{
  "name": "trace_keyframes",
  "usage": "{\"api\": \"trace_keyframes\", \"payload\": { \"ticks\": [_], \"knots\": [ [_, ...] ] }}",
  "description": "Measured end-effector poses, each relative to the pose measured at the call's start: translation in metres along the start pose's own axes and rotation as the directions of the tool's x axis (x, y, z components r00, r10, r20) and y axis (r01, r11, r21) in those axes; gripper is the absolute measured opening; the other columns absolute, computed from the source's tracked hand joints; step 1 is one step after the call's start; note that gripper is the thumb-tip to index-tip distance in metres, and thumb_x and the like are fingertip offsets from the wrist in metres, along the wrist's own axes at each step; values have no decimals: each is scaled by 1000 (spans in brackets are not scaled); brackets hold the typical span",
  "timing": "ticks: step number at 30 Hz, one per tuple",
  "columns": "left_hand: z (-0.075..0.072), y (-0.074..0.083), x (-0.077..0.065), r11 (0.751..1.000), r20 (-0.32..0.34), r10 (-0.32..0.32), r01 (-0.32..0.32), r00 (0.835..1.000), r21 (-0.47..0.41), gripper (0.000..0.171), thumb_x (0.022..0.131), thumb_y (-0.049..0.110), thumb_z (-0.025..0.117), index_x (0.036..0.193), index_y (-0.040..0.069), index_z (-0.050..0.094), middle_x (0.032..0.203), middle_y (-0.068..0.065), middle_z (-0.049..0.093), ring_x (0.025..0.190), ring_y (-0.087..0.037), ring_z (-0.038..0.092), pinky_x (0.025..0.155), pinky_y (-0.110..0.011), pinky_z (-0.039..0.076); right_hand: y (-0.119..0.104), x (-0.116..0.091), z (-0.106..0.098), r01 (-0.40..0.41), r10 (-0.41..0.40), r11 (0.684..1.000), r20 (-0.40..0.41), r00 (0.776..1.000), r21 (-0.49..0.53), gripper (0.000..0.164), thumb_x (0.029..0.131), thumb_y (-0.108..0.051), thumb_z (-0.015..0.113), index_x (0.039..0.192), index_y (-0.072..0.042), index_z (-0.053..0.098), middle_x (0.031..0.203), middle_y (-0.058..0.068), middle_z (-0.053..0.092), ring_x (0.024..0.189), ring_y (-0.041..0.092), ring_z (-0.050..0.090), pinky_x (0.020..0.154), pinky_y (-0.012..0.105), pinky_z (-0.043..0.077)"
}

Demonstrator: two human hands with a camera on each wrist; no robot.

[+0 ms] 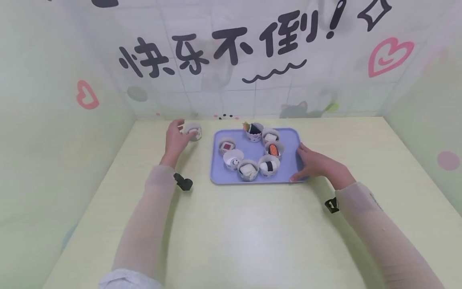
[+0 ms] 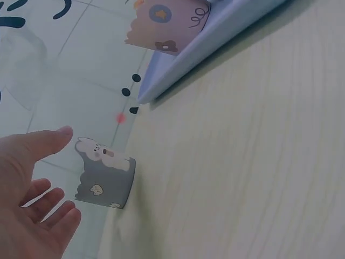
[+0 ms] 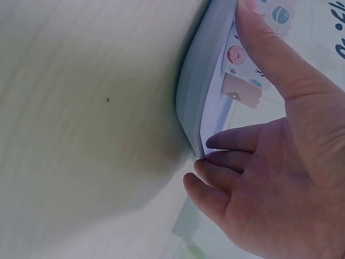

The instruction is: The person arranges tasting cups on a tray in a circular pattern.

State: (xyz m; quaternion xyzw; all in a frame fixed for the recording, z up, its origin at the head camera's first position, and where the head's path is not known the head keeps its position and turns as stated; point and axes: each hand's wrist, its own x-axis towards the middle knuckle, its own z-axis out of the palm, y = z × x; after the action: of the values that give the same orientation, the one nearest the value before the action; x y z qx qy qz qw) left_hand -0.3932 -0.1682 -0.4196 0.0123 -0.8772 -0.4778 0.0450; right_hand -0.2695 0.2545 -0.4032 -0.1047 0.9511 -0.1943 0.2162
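My left hand (image 1: 175, 140) reaches around a small grey paper cup (image 2: 105, 186) printed with a cartoon animal, left of the tray. In the left wrist view its fingers are spread, with a gap between thumb and cup. Something whitish shows inside that cup in the head view. At the right end of a blue rectangular tray (image 1: 250, 150), my right hand (image 1: 315, 162) rests with fingers relaxed and spread. Its thumb touches the tray's near right corner, and its fingertips lie at the far part of the right rim.
Several paper cups with sushi-like pieces stand on the tray, among them a cup with an orange-topped piece (image 1: 273, 150) and one with a black-banded white piece (image 1: 268, 165). A pale wooden table (image 1: 231, 233) lies beneath. Printed walls (image 1: 231, 96) close off the back and sides.
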Motion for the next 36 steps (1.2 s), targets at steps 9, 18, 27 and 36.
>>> {"api": "trace_keyframes", "payload": {
  "ticks": [9, 18, 27, 36],
  "knots": [
    [7, -12, 0, 997, -5, -81, 81, 997, 22, 75, 92, 21, 71, 150, -2, 30, 153, -24, 39, 140, -37, 43, 115, -44, 44, -2, 2, 3, 22, -22, 1000, -2, 1000, -8, 125, 77, -48, 83, 151, 18, 6, 160, 37, -6, 150, 51, 4, 124, 58, 14],
    [12, -14, 1, 989, -47, -139, 141, 989, 39, 65, 93, 20, 69, 146, -2, 38, 148, -25, 46, 136, -37, 47, 115, -45, 42, -2, 3, 7, 22, -22, 1000, -5, 1000, -15, 125, 77, -49, 83, 151, 18, 7, 160, 36, -6, 150, 51, 6, 124, 57, 15],
    [17, 0, 4, 996, -47, -84, 83, 995, -31, 61, 92, 19, 71, 142, 0, 44, 144, -22, 51, 132, -34, 53, 111, -40, 48, -2, 1, 3, 11, -12, 1000, -13, 1000, -18, 126, 76, -50, 83, 152, 17, 7, 161, 36, -5, 150, 51, 6, 124, 58, 15],
    [42, 25, 6, 999, 89, -3, 7, 996, -43, 64, 91, 22, 73, 144, 4, 44, 148, -19, 49, 135, -33, 51, 110, -41, 49, 4, 0, 3, 5, -5, 1000, -12, 1000, -9, 128, 76, -50, 83, 152, 16, 3, 161, 35, -7, 150, 50, 4, 125, 58, 14]
  ]
}}
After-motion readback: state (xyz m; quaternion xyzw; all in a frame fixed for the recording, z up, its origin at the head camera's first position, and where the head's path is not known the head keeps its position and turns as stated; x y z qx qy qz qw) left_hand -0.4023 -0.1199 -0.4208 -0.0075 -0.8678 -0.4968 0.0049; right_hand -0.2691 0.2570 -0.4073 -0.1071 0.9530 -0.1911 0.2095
